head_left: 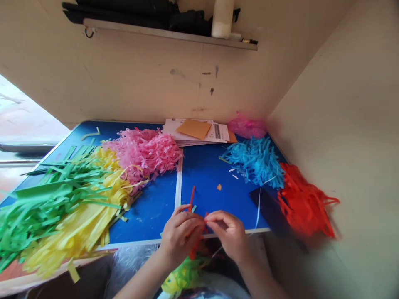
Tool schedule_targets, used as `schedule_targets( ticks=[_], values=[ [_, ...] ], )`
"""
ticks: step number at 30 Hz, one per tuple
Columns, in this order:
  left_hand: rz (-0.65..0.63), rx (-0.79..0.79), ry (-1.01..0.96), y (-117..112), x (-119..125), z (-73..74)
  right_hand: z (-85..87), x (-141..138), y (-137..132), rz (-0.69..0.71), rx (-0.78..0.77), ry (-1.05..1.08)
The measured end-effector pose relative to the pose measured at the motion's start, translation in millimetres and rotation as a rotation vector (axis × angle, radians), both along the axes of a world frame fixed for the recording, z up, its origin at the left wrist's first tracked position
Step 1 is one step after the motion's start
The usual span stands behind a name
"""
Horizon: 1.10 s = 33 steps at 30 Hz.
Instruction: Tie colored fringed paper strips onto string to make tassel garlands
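Over the front edge of the blue table (pixel 156 216), my left hand (pixel 181 232) is closed around red paper strips (pixel 192 196); one end sticks up above its fingers. My right hand (pixel 230 233) pinches a red bit close beside it, with thumb and forefinger together. Below them hangs a yellow-green fringe of paper (pixel 181 276) near my lap, with some red paper above it. A thin white string (pixel 258 207) runs down over the table edge towards my right hand. What lies inside the left fingers is partly hidden.
Left lie heaps of green strips (pixel 62 191), yellow strips (pixel 84 220) and pink strips (pixel 146 153). Right are blue strips (pixel 258 160) and red strips (pixel 305 203), beside a dark flat object (pixel 264 201). Envelopes (pixel 195 128) and a pink plastic bag (pixel 247 126) sit behind. A shelf (pixel 162 36) juts overhead.
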<state>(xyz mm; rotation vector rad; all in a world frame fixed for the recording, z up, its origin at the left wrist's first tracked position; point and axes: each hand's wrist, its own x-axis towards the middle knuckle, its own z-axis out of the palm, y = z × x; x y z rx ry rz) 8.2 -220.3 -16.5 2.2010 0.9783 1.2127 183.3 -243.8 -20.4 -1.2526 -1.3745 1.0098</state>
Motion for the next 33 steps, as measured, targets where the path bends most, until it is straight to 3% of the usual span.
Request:
schedule_targets(
  ticks=[5, 7, 8, 9, 10, 12, 14, 17, 22, 28, 33],
  values=[
    [0.062, -0.242, 0.047, -1.6, 8.1, -0.5, 0.4, -0.6, -3.6, 0.017, 0.126, -0.116],
    [0.040, -0.368, 0.075, -7.0, 4.4, 3.8, 2.1, 21.1, 6.3, 0.080, 0.114, -0.170],
    [-0.007, -0.415, 0.073, -9.8, 0.8, 5.9, 4.1, 40.0, 15.0, 0.041, 0.089, -0.226],
    [-0.068, -0.456, 0.054, -12.0, -3.2, 7.2, 6.8, 63.9, 25.5, -0.058, 0.046, -0.319],
    [-0.126, -0.495, 0.026, -13.6, -6.3, 7.5, 10.1, 91.3, 37.1, -0.243, 0.005, -0.429],
    [-0.197, -0.566, -0.045, -14.4, -7.3, 5.0, 16.3, 148.7, 61.1, -0.704, -0.180, -0.813],
    [-0.206, -0.656, -0.116, -13.4, -0.4, -0.8, 19.0, 195.9, 81.8, -0.819, -0.280, -0.909],
    [-0.132, -0.776, -0.211, -9.9, 13.0, -9.5, 16.3, 231.2, 99.2, -0.797, -0.362, -0.947],
    [0.056, -0.824, -0.262, -3.3, 13.4, -10.6, 8.3, 235.8, 96.5, -0.777, -0.361, -0.979],
    [0.091, -0.828, -0.314, -2.7, 13.2, -6.7, 0.0, 236.0, 103.0, -0.833, -0.443, -0.964],
    [0.162, -0.993, -0.453, -3.1, 11.0, -11.8, 15.7, 233.7, 91.4, -0.883, -0.348, -0.886]
  ],
)
